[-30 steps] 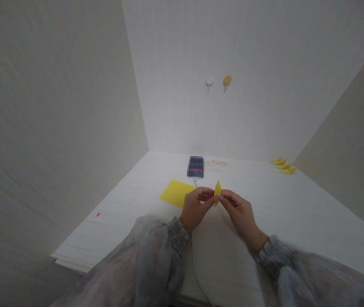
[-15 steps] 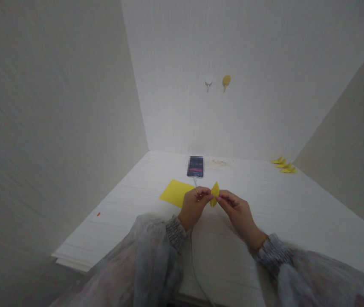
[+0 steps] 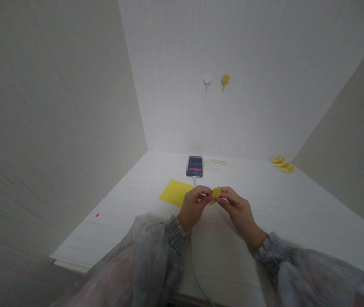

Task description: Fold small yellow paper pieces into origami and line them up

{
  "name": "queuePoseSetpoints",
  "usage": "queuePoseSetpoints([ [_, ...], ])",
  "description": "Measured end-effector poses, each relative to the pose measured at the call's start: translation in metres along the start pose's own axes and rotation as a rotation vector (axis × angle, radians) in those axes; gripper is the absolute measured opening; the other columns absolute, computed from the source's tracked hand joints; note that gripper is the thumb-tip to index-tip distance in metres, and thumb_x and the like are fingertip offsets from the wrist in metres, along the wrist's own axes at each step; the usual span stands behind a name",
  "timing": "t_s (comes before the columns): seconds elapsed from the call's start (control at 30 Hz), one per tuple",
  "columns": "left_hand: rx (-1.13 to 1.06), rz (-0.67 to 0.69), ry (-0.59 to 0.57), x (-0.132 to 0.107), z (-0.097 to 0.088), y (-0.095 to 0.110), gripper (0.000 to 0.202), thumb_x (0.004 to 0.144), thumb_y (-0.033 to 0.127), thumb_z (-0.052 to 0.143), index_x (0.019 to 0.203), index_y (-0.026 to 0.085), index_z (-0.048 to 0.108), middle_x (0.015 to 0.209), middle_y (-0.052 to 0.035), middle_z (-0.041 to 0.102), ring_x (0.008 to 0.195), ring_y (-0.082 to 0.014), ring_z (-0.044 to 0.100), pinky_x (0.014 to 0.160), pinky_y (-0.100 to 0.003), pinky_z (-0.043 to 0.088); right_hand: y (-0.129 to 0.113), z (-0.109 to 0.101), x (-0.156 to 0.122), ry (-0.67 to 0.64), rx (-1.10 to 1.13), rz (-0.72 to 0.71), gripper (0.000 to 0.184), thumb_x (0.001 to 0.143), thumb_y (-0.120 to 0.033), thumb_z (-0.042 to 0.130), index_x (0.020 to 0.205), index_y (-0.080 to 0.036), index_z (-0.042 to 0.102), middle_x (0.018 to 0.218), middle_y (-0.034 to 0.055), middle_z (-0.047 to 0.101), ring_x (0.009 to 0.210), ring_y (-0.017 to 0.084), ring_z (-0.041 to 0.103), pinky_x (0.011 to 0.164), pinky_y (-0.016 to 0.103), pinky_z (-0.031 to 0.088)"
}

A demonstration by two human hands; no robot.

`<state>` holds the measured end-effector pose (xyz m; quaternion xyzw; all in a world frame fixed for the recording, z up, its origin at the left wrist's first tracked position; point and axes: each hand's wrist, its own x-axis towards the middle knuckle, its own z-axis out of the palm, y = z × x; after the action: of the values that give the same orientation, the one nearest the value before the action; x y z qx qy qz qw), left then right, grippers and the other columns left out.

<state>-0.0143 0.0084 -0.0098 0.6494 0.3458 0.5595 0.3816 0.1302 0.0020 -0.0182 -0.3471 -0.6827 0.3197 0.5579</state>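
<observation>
A small folded yellow paper piece is pinched between both hands just above the white table. My left hand grips its left side with closed fingers. On its right side my right hand holds it with thumb and fingertips. Most of the piece is covered by the fingers. A flat yellow sheet of paper lies on the table just left of my left hand.
A phone lies beyond the hands with a cable running towards me. Several folded yellow pieces sit at the far right corner. Two hooks hang on the back wall. A tiny red speck lies near the left edge.
The yellow piece stood upright between the fingers; it now lies flatter and lower, with less of it showing. Both hands stay in about the same place.
</observation>
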Motion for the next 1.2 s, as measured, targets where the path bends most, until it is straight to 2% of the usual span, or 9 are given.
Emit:
queuePoseSetpoints([
  [0.27,-0.013,-0.076,0.068,0.0,0.001,-0.002,0.007,0.064,0.02,0.06,0.069,0.016,0.056,0.067,0.0002,0.056,0.063,-0.0107,0.051,0.063,-0.024,0.042,-0.005,0.002,-0.001,0.005,0.031,0.028,0.008,0.074,-0.028,0.055,0.076,-0.024,0.062,0.084,0.0021,0.055,0.081,0.016,0.053,0.073,0.03,0.043],
  [0.5,-0.168,-0.101,0.078,0.0,0.003,-0.002,0.021,0.064,0.021,0.062,0.076,0.017,0.045,0.069,0.0015,0.054,0.063,-0.0086,0.052,0.061,-0.021,0.041,-0.008,0.003,-0.002,0.033,0.024,0.105,0.009,0.073,-0.028,0.056,0.07,-0.02,0.06,0.073,0.0012,0.054,0.071,0.014,0.051,0.066,0.027,0.041],
  [0.73,-0.311,-0.15,0.076,0.0,0.005,-0.002,0.033,0.061,0.017,0.063,0.077,0.019,0.035,0.064,0.005,0.054,0.059,-0.0066,0.052,0.06,-0.02,0.04,-0.005,0.003,-0.003,0.072,0.028,0.254,0.019,0.068,-0.036,0.059,0.064,-0.018,0.061,0.062,-0.0006,0.055,0.062,0.013,0.049,0.06,0.025,0.038],
  [0.9,-0.417,-0.306,0.029,0.002,0.003,0.001,0.038,0.056,0.02,0.067,0.088,0.015,0.046,0.063,0.0037,0.055,0.057,-0.007,0.051,0.059,-0.021,0.039,-0.013,0.005,-0.002,0.05,0.139,0.335,0.019,0.065,-0.035,0.061,0.059,-0.017,0.059,0.056,-0.0028,0.052,0.056,0.01,0.045,0.054,0.023,0.035],
  [1.0,-0.39,-0.348,-0.036,0.004,0.001,0.001,0.025,0.058,0.026,0.065,0.076,0.011,0.057,0.063,0.0003,0.057,0.057,-0.0081,0.05,0.059,-0.022,0.039,-0.015,0.006,-0.002,0.041,0.169,0.355,0.02,0.065,-0.033,0.061,0.056,-0.016,0.057,0.053,-0.0036,0.049,0.054,0.009,0.043,0.052,0.022,0.033],
  [1.07,-0.325,-0.362,-0.041,0.004,0.0,-0.001,0.021,0.058,0.028,0.065,0.066,0.01,0.06,0.061,-0.0005,0.057,0.056,-0.0086,0.049,0.057,-0.022,0.039,-0.014,0.006,-0.002,0.025,0.168,0.358,0.019,0.065,-0.031,0.061,0.054,-0.016,0.056,0.051,-0.0041,0.048,0.053,0.009,0.043,0.052,0.022,0.033],
  [1.2,-0.26,-0.348,-0.03,0.002,-0.001,-0.003,0.021,0.058,0.031,0.065,0.065,0.012,0.062,0.059,0.0002,0.057,0.055,-0.0089,0.049,0.056,-0.022,0.038,-0.011,0.005,-0.001,-0.017,0.144,0.356,0.017,0.066,-0.031,0.06,0.057,-0.016,0.058,0.054,-0.0032,0.05,0.055,0.01,0.045,0.054,0.023,0.035],
])
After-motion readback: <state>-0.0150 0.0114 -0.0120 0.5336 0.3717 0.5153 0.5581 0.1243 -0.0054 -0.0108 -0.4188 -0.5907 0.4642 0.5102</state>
